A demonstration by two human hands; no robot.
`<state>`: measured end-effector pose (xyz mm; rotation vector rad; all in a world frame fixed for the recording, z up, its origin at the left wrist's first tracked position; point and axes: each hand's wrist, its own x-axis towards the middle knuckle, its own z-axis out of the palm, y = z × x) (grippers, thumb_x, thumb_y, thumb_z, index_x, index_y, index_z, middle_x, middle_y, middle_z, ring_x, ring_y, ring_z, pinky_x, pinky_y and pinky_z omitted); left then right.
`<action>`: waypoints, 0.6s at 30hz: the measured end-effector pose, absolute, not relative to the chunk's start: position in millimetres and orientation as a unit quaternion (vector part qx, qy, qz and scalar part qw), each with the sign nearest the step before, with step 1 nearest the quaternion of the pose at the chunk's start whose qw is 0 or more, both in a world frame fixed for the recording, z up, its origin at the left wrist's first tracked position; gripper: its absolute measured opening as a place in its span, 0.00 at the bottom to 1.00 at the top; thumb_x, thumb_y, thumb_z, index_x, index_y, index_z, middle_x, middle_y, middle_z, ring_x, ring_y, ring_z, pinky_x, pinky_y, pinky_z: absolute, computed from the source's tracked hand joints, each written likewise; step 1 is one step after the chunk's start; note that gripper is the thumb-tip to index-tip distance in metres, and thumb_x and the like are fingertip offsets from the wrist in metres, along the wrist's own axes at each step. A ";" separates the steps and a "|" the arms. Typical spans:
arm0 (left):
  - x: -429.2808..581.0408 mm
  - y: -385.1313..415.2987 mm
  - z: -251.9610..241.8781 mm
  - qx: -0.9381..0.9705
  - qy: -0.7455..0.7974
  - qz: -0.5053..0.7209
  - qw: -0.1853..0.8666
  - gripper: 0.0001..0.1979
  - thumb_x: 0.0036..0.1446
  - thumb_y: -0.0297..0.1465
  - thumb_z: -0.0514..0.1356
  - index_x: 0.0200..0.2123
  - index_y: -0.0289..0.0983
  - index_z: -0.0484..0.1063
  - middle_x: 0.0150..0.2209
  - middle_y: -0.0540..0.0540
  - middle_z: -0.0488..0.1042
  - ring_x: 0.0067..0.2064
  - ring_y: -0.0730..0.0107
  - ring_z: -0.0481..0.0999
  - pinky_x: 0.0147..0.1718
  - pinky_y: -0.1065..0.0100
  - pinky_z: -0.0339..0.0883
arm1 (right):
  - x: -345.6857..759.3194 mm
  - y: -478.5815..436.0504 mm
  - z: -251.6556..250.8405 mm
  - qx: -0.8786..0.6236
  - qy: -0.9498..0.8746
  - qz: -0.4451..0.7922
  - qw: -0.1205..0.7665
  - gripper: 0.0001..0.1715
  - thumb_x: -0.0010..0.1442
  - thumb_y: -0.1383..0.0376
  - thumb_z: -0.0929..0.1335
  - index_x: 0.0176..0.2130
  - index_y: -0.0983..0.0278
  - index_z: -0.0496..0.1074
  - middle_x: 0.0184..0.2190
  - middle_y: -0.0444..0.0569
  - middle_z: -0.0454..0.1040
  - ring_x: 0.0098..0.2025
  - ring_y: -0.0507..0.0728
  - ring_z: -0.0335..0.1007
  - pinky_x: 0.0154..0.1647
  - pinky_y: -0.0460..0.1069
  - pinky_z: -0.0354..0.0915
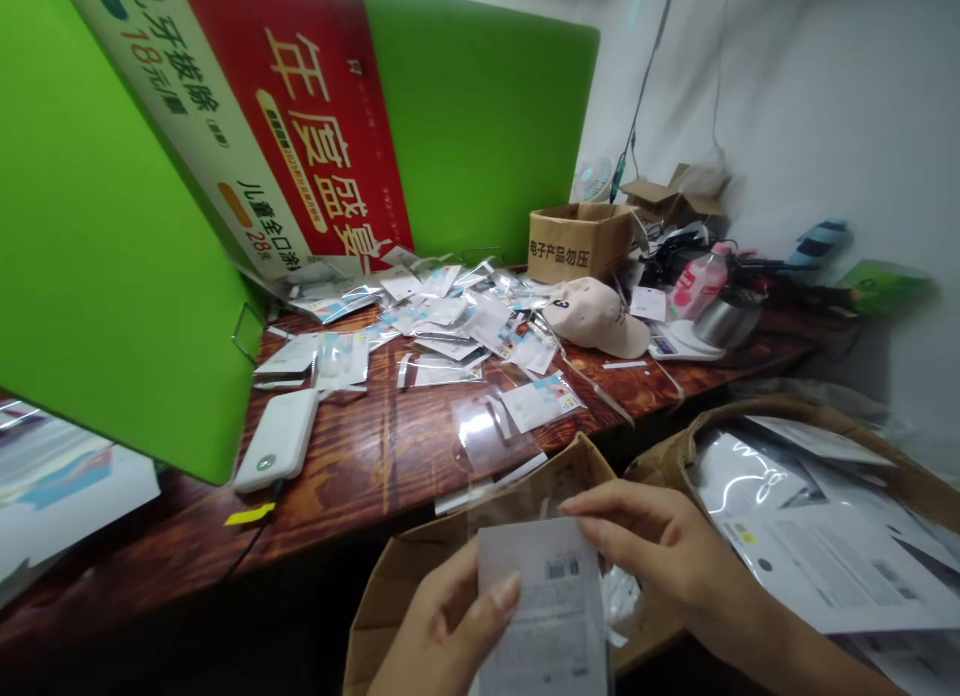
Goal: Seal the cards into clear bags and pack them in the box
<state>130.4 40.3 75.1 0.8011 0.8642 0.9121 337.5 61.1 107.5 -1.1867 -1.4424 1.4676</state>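
Note:
A white printed card in a clear plastic sleeve (544,616) is held upright near the bottom middle of the head view. My left hand (442,631) grips its left side, the thumb lying across the printed face. At the top right corner of the sleeve, the thumb and fingers of my right hand (664,556) are pinched together. Clear film (486,441) stretches up from the card's top edge. Below both hands stands an open cardboard box (394,586) with some white scraps inside.
Many packaged cards (442,316) lie heaped on the wooden table (352,456). Nearby are a white power bank (279,438), a beige cap (596,316), a small carton (577,241) and a pink bottle (699,281). A second box (667,461) at right holds more cards. Green panels (480,106) stand behind.

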 end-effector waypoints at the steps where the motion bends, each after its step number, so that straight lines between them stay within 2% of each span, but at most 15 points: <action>1: 127.4 41.5 75.4 0.374 0.403 0.418 0.723 0.20 0.51 0.46 0.69 0.44 0.42 0.80 0.42 0.43 0.82 0.45 0.56 0.80 0.44 0.64 0.73 | 338.0 60.8 108.5 -0.461 -0.569 0.575 0.364 0.16 0.61 0.53 0.70 0.41 0.61 0.80 0.36 0.48 0.80 0.37 0.55 0.76 0.38 0.47 0.72; 4: 122.1 42.2 83.1 0.370 0.445 0.424 0.696 0.19 0.52 0.45 0.69 0.45 0.43 0.80 0.39 0.45 0.82 0.43 0.60 0.80 0.39 0.71 0.73 | 339.8 59.4 110.3 -0.449 -0.574 0.594 0.341 0.15 0.62 0.55 0.70 0.45 0.58 0.80 0.39 0.48 0.80 0.40 0.56 0.76 0.40 0.47 0.73; 7: 124.2 39.8 95.1 0.337 0.463 0.445 0.689 0.21 0.48 0.44 0.71 0.44 0.44 0.80 0.38 0.46 0.82 0.40 0.62 0.81 0.38 0.72 0.73 | 342.6 59.1 108.7 -0.417 -0.553 0.627 0.358 0.13 0.61 0.60 0.71 0.47 0.52 0.79 0.43 0.45 0.81 0.42 0.54 0.77 0.42 0.45 0.72; 9: 126.4 38.0 100.3 0.313 0.468 0.451 0.693 0.21 0.44 0.43 0.73 0.43 0.46 0.81 0.38 0.47 0.82 0.38 0.63 0.80 0.34 0.72 0.73 | 345.0 59.3 106.1 -0.397 -0.534 0.646 0.375 0.12 0.58 0.65 0.72 0.42 0.51 0.81 0.39 0.43 0.81 0.38 0.51 0.76 0.39 0.42 0.71; 12: 126.0 37.4 100.5 0.285 0.463 0.442 0.713 0.18 0.42 0.42 0.75 0.38 0.46 0.82 0.31 0.48 0.81 0.31 0.68 0.78 0.28 0.75 0.71 | 349.0 58.6 102.7 -0.387 -0.500 0.668 0.392 0.13 0.53 0.70 0.72 0.35 0.53 0.83 0.30 0.43 0.81 0.30 0.48 0.74 0.32 0.40 0.68; 15: 121.4 39.0 96.6 0.293 0.429 0.434 0.736 0.12 0.42 0.41 0.74 0.31 0.45 0.83 0.27 0.50 0.77 0.27 0.74 0.74 0.24 0.78 0.67 | 352.3 56.7 102.8 -0.370 -0.488 0.684 0.397 0.17 0.49 0.74 0.70 0.33 0.54 0.83 0.29 0.42 0.81 0.30 0.47 0.74 0.32 0.39 0.67; 18: 114.9 39.3 94.4 0.336 0.423 0.435 0.721 0.10 0.45 0.43 0.73 0.28 0.44 0.83 0.27 0.50 0.77 0.27 0.74 0.73 0.24 0.79 0.67 | 354.9 55.4 103.4 -0.342 -0.486 0.699 0.398 0.20 0.48 0.77 0.69 0.33 0.55 0.83 0.28 0.42 0.81 0.29 0.46 0.73 0.31 0.37 0.66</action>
